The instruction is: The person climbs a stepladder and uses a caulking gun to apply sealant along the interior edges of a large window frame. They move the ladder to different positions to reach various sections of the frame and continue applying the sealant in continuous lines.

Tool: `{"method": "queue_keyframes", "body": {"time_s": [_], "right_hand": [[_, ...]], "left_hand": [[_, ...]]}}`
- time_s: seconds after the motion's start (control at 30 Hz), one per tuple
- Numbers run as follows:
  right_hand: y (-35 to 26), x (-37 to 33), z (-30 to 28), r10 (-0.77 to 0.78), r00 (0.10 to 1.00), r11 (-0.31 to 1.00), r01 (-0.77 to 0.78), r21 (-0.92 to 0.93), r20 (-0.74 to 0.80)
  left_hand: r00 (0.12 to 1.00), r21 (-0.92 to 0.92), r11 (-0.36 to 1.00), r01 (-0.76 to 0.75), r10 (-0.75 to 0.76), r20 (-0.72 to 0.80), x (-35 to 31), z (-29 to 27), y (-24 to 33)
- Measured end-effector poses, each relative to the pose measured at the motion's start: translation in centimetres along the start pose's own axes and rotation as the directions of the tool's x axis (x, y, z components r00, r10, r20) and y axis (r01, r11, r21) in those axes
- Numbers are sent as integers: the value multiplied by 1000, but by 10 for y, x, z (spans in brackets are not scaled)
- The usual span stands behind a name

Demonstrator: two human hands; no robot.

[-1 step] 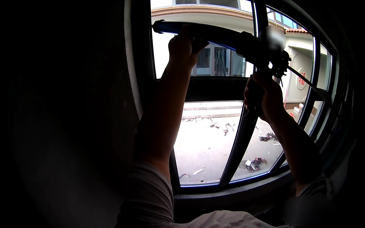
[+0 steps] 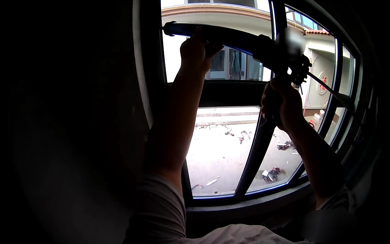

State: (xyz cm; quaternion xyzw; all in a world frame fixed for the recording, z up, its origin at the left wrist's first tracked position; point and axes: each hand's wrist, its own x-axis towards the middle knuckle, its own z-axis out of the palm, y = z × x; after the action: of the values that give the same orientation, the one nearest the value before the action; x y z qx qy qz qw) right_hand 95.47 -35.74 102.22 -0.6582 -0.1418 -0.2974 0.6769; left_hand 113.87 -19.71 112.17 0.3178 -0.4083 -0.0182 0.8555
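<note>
A caulking gun (image 2: 231, 37) with a long dark-blue barrel is held nearly level in front of the window. Its nozzle end, at the left, reaches the dark window frame (image 2: 151, 53) at the side of the upper pane. My left hand (image 2: 194, 52) supports the barrel from below, fingers closed around it. At the other end, my right hand (image 2: 286, 101) is wrapped around the handle; its trigger is lost in shadow. A thin rod (image 2: 323, 83) sticks out behind the gun toward the right. Backlight leaves both hands dark.
A dark crossbar (image 2: 229, 94) and a slanting upright (image 2: 255, 158) divide the window. Outside, scraps and debris (image 2: 273, 175) lie on pale ground, and a wall with a red round emblem (image 2: 323, 83) stands at right. Deep shadow covers the room at left.
</note>
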Motion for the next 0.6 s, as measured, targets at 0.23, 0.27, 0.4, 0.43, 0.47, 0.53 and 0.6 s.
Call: {"method": "queue_keyframes", "body": {"time_s": [0.23,0.27,0.4,0.43,0.47,0.53,0.6], "right_hand": [[20,-27,1,85,996,996,-85,-2,-42],[23,-30,0,97,994,995,-97,7,-49],[31,-42,-1,134,987,991,-135,-5,-83],[32,-44,0,140,986,990,-143,-19,-93],[34,-47,-3,141,987,988,-146,-55,-81],[39,-53,-8,144,988,981,-150,-127,-53],[41,-58,-11,161,986,975,-167,-147,-52]], "left_hand": [[998,-83,997,8,-14,-69,-27,-23,-23],[997,-93,996,11,-18,-71,-30,-25,-26],[998,-120,993,7,-16,-69,-46,-30,-35],[997,-132,991,9,-18,-73,-48,-36,-39],[997,-150,989,14,-25,-72,-51,-37,-43],[992,-136,990,26,-43,-122,-60,-39,-48],[994,-79,997,19,-27,-108,-66,-46,-55]]}}
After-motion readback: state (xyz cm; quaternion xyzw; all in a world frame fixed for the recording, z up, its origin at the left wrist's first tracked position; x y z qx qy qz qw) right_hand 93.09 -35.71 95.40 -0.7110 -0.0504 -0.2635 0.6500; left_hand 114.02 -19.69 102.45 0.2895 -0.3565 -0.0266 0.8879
